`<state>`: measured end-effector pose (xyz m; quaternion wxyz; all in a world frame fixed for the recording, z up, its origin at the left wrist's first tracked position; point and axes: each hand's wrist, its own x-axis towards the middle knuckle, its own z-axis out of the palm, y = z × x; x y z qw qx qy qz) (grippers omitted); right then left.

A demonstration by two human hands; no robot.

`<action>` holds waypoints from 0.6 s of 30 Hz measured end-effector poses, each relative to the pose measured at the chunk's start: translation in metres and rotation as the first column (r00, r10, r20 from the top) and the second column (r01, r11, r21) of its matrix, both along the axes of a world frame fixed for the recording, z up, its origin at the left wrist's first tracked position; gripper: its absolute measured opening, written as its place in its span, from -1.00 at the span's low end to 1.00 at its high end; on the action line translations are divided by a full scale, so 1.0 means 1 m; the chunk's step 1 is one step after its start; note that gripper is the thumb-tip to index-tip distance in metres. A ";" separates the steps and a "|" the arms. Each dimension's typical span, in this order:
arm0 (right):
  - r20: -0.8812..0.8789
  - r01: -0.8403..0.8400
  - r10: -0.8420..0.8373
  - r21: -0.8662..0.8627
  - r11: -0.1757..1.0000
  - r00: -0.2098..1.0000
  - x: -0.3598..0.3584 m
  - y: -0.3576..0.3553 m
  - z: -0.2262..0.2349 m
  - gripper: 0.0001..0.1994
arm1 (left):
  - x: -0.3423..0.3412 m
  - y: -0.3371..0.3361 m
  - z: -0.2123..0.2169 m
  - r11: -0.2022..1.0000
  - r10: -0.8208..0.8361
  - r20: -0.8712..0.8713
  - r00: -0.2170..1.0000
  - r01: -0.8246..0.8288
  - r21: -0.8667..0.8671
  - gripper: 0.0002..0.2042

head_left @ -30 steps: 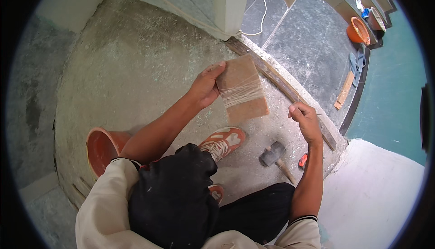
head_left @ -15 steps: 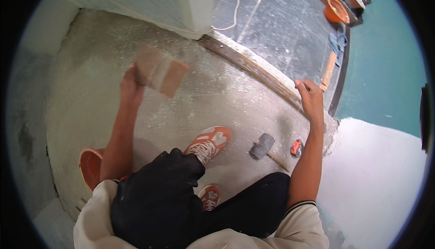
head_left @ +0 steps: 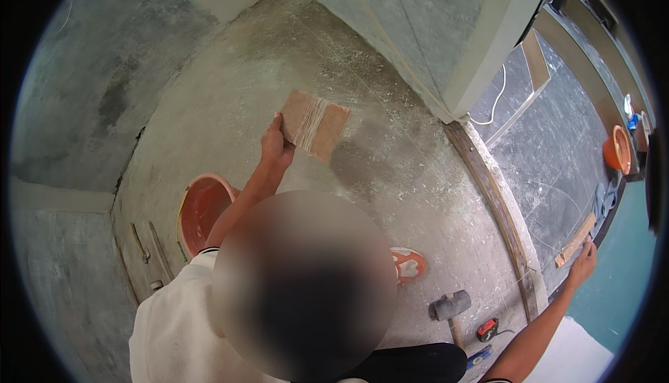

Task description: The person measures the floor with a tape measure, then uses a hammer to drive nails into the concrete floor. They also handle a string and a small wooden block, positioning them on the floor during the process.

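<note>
My left hand [head_left: 277,144] grips the edge of a flat, square brown board [head_left: 327,124] above the concrete floor. Pale string [head_left: 309,121] is wound in several turns around the board's middle. Far to the right, my right hand [head_left: 582,264] reaches out with its fingers pinched together. Anything between those fingertips is too small to make out. Just beyond them lies a narrow wooden strip [head_left: 575,241]. A rubber mallet [head_left: 450,305] and a red and black tape measure [head_left: 487,329] rest on the floor, left of my right forearm.
A reddish bucket [head_left: 207,209] stands beside my left arm, with long-handled tools [head_left: 159,249] near it. A wooden sill [head_left: 488,188] crosses the doorway by a wall end [head_left: 481,55]. An orange basin [head_left: 617,149] sits beyond. A blurred patch hides the lower middle.
The view has swung left, so the doorway, mallet and tape measure appear farther right. My right arm stretches farther out to the right. The wound board stays in my left hand.
</note>
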<state>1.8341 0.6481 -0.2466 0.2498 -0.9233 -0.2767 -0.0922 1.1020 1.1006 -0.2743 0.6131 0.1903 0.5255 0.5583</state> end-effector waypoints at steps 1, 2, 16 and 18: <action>-0.007 0.083 -0.083 0.016 0.996 0.997 0.014 -0.002 -0.004 -0.61 | -0.005 -0.004 0.000 1.000 0.017 0.000 1.000 -0.017 0.010 -0.54; -0.013 0.168 -0.168 0.029 0.985 0.986 0.031 -0.006 -0.004 -0.59 | -0.009 -0.006 0.001 0.999 0.031 0.003 0.999 -0.032 0.017 -0.54; -0.822 -0.591 0.569 0.474 0.653 -0.029 -0.411 0.231 0.043 -0.12 | 0.078 -0.040 0.050 0.870 -0.493 0.116 0.862 0.487 0.079 -0.61; -0.807 -0.511 0.570 0.559 0.653 -0.156 -0.444 0.239 0.021 -0.18 | 0.092 -0.046 0.059 0.856 -0.516 0.118 0.848 0.509 0.084 -0.62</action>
